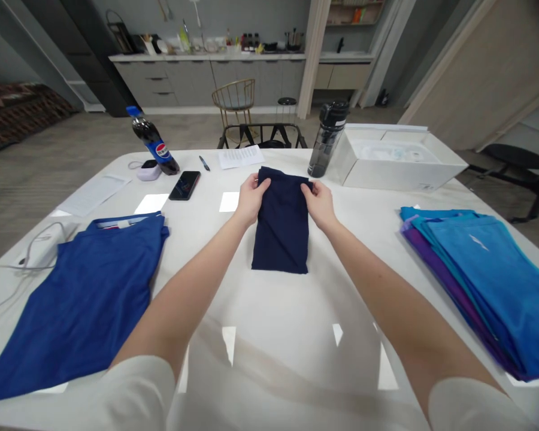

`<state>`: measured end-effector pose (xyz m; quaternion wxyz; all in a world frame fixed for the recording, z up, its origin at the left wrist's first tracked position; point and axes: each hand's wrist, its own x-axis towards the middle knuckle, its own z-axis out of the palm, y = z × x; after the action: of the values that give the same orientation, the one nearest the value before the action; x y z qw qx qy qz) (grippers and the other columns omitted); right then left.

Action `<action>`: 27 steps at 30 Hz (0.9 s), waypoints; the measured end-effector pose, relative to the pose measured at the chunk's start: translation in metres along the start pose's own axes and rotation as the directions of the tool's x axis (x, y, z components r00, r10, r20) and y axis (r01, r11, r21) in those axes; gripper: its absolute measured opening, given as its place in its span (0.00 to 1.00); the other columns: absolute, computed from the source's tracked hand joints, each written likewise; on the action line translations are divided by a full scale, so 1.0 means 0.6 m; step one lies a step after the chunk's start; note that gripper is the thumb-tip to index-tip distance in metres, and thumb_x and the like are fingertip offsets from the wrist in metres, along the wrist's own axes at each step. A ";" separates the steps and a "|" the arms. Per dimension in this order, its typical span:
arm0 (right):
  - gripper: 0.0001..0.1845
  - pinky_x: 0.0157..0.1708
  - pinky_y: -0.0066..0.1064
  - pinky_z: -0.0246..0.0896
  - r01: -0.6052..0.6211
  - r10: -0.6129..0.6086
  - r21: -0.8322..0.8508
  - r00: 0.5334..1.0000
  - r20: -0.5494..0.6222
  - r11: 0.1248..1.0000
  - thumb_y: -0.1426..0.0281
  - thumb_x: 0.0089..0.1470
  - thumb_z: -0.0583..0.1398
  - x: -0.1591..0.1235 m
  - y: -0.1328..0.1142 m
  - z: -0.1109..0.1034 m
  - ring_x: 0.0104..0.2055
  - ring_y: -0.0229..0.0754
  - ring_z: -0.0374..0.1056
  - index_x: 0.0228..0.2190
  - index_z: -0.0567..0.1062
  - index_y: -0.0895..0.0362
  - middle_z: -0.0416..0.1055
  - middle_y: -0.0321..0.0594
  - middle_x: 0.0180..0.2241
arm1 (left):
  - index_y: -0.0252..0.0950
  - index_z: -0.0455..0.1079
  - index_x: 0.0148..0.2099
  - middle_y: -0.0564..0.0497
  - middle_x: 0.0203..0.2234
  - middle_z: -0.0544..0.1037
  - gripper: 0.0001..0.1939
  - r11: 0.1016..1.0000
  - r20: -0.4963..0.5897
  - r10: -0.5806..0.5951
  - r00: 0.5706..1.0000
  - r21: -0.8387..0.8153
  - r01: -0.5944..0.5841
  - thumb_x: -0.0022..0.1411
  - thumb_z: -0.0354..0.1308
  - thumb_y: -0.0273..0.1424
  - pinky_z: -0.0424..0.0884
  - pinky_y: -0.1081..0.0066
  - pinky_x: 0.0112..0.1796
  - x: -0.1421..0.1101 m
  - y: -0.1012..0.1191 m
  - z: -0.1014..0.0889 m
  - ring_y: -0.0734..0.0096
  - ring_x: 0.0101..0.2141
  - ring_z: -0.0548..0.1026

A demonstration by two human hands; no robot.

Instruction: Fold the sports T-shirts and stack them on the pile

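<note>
A dark navy garment [281, 224], folded into a narrow rectangle, lies in front of me on the white table [278, 335]. My left hand [253, 194] pinches its far left corner between thumb and fingers. At the far right corner, my right hand [318, 202] grips the cloth the same way. The garment's near edge rests on the table; which kind of clothing it is cannot be told from its folded shape. To the left a blue shirt [99, 293] is spread out, its collar facing away. A stack of blue, teal and purple clothes [485, 269] sits at the right.
Along the far side stand a cola bottle [155, 143], a phone [185, 185], a pen [204, 163], a printed paper [241, 157], a dark water bottle [327, 140] and a white box [386, 170]. A power strip [45, 244] with cables lies at the left edge.
</note>
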<state>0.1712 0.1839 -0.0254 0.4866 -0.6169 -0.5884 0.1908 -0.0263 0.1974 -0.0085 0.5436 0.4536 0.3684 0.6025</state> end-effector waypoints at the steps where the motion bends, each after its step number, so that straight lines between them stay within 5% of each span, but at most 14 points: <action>1: 0.16 0.32 0.30 0.56 -0.026 0.026 -0.025 1.000 0.012 0.999 0.56 0.62 0.57 0.023 0.010 0.016 0.29 0.39 0.62 0.36 0.75 0.56 0.67 0.34 0.25 | 0.35 0.70 0.46 0.49 0.37 0.81 0.14 0.999 -0.026 -0.054 0.998 -0.009 0.054 0.60 0.66 0.33 0.75 0.61 0.50 0.025 -0.014 0.001 0.66 0.40 0.80; 6: 0.08 0.42 0.35 0.62 -0.110 0.158 -0.260 0.972 0.171 0.959 0.66 0.59 0.61 0.069 0.064 0.074 0.38 0.46 0.69 0.37 0.77 0.57 0.76 0.42 0.34 | 0.30 0.70 0.52 0.43 0.40 0.81 0.22 0.945 -0.071 -0.308 0.949 0.095 0.314 0.54 0.66 0.24 0.75 0.60 0.49 0.086 -0.081 -0.020 0.63 0.40 0.80; 10: 0.15 0.47 0.39 0.63 -0.085 0.115 -0.294 0.990 0.084 0.952 0.67 0.61 0.57 0.054 0.075 0.075 0.44 0.50 0.71 0.49 0.75 0.55 0.77 0.46 0.42 | 0.36 0.62 0.65 0.38 0.60 0.70 0.38 0.940 -0.089 -0.132 0.987 0.305 0.153 0.51 0.66 0.22 0.70 0.62 0.53 0.072 -0.085 -0.042 0.60 0.52 0.75; 14: 0.22 0.46 0.40 0.64 -0.049 0.037 -0.313 0.998 -0.047 0.949 0.62 0.62 0.56 0.023 0.059 0.043 0.45 0.50 0.70 0.54 0.71 0.57 0.75 0.50 0.45 | 0.36 0.66 0.60 0.38 0.55 0.72 0.28 0.745 -0.151 0.031 0.988 0.662 0.078 0.57 0.65 0.30 0.69 0.60 0.52 0.003 -0.053 -0.057 0.59 0.48 0.75; 16: 0.21 0.45 0.40 0.64 -0.080 0.080 -0.350 0.997 -0.012 0.933 0.55 0.62 0.58 0.001 0.049 0.021 0.42 0.51 0.71 0.48 0.75 0.57 0.76 0.49 0.41 | 0.36 0.70 0.52 0.41 0.44 0.77 0.20 0.611 -0.141 -0.032 0.990 0.781 0.131 0.61 0.62 0.40 0.69 0.59 0.48 -0.050 -0.032 -0.065 0.57 0.42 0.75; 19: 0.25 0.42 0.39 0.64 -0.154 0.243 -0.417 0.955 0.170 0.896 0.46 0.59 0.59 -0.033 0.040 -0.009 0.37 0.51 0.72 0.33 0.79 0.55 0.76 0.46 0.30 | 0.37 0.72 0.41 0.44 0.34 0.79 0.21 0.477 -0.099 -0.211 0.972 0.858 0.191 0.61 0.60 0.52 0.68 0.61 0.41 -0.130 -0.003 -0.080 0.55 0.37 0.76; 23: 0.27 0.40 0.35 0.64 -0.208 0.347 -0.465 0.908 0.236 0.860 0.45 0.57 0.61 -0.048 0.042 -0.020 0.38 0.50 0.74 0.35 0.81 0.57 0.78 0.48 0.32 | 0.38 0.72 0.31 0.47 0.26 0.78 0.23 0.393 -0.046 -0.378 0.925 0.896 0.206 0.60 0.59 0.54 0.65 0.66 0.34 -0.205 0.019 -0.093 0.59 0.31 0.75; 27: 0.24 0.41 0.33 0.64 -0.239 0.357 -0.473 0.917 0.176 0.848 0.49 0.57 0.63 -0.030 0.041 -0.002 0.40 0.48 0.74 0.39 0.81 0.58 0.79 0.49 0.37 | 0.38 0.68 0.25 0.54 0.19 0.71 0.23 0.434 -0.030 -0.344 0.938 0.881 0.187 0.58 0.61 0.52 0.60 0.69 0.30 -0.238 0.020 -0.094 0.67 0.26 0.69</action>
<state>0.1810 0.1713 -0.0513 0.2174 -0.7653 -0.5702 0.2046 -0.0842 0.0572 -0.0357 0.3511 0.6473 0.6463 0.2001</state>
